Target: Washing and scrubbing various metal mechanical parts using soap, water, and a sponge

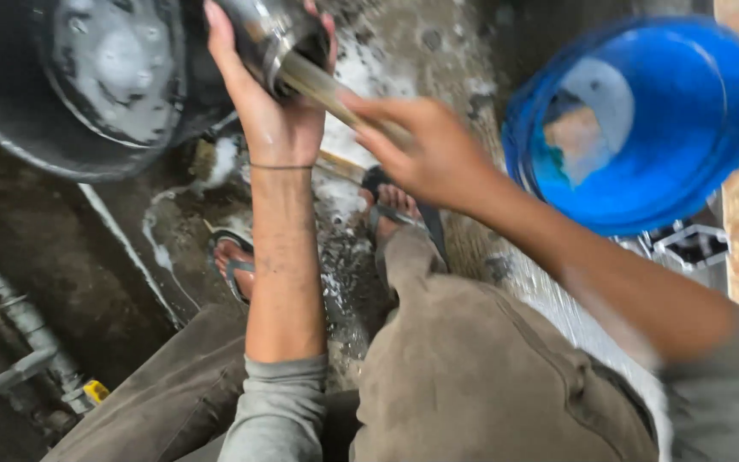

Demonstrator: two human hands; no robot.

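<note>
My left hand (271, 103) grips a shiny steel vessel (271, 34) at the top of the view, tilted with its mouth toward me. My right hand (425, 150) is blurred and holds a tan scrubbing piece (335, 90) that reaches into the vessel's mouth. Both arms stretch out over my knees in brown trousers (472, 376). My feet in sandals (237, 257) rest on the wet floor below the vessel.
A blue plastic bucket (643, 128) with water stands at the right. A large dark metal pan (87, 77) lies at the upper left. Grey pipes (19, 325) run along the left edge. The floor (344, 282) is wet with soapy foam.
</note>
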